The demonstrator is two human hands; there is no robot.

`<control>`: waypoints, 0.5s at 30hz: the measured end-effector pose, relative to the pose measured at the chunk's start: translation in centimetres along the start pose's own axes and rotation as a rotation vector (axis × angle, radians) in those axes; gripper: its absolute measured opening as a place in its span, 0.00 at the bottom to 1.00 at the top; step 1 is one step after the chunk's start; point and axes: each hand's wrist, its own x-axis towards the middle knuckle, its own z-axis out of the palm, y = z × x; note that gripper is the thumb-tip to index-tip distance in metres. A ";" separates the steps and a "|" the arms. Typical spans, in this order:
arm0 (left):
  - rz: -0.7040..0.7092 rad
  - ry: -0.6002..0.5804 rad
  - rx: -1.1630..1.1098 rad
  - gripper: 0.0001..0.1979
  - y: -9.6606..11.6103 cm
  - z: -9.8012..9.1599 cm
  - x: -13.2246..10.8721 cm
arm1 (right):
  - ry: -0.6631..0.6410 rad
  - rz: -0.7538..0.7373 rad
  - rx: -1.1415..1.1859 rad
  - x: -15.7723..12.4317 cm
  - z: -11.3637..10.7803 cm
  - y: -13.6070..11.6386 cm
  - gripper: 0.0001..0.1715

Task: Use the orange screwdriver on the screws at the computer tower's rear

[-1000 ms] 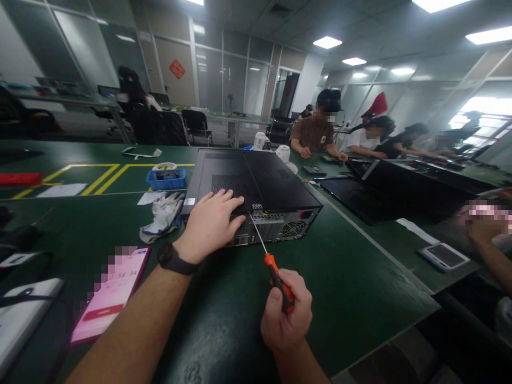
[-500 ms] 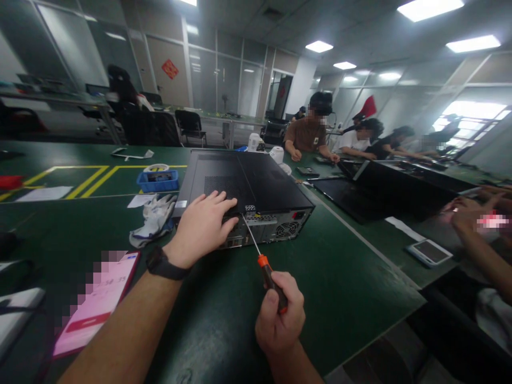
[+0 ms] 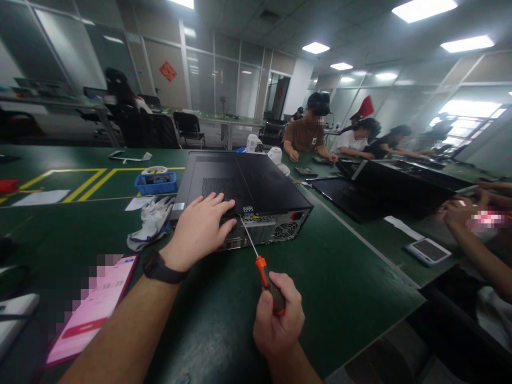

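Observation:
A black computer case [image 3: 264,184] lies flat on the green table, its rear panel with a fan grille facing me. My left hand [image 3: 204,226] rests on the near left edge of the case, fingers spread on the top cover and thumb at the rear edge. My right hand [image 3: 280,317] is wrapped round the handle of an orange and dark screwdriver [image 3: 262,266]. The screwdriver's shaft points up and away, its tip at the upper rear edge of the case, just right of my left thumb. Whether the tip sits in a screw is too small to tell.
Grey gloves [image 3: 150,224] and a blue bin [image 3: 156,182] are left of the case. A pink-screened phone [image 3: 94,314] lies near left. Right are a black panel [image 3: 340,197], a white device [image 3: 429,249], an opened case [image 3: 408,184] and another person's hands [image 3: 460,218].
The whole view has shifted slightly. My right hand and the screwdriver handle have barely moved, and my left hand stays on the case.

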 end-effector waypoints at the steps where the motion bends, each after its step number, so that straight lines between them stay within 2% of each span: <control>1: -0.001 -0.003 0.001 0.23 0.0 0.0 0.0 | 0.006 -0.015 -0.002 0.1 0.0 -0.1 0.17; 5: -0.003 -0.007 0.016 0.23 0.0 0.0 0.0 | 0.028 -0.037 -0.024 0.2 0.1 -0.1 0.18; 11: 0.012 -0.009 0.023 0.23 0.0 0.0 0.0 | -0.016 0.051 0.017 -0.2 0.0 0.0 0.17; 15: 0.014 -0.008 0.024 0.23 -0.1 0.0 0.0 | 0.020 -0.011 0.016 0.0 0.1 0.0 0.18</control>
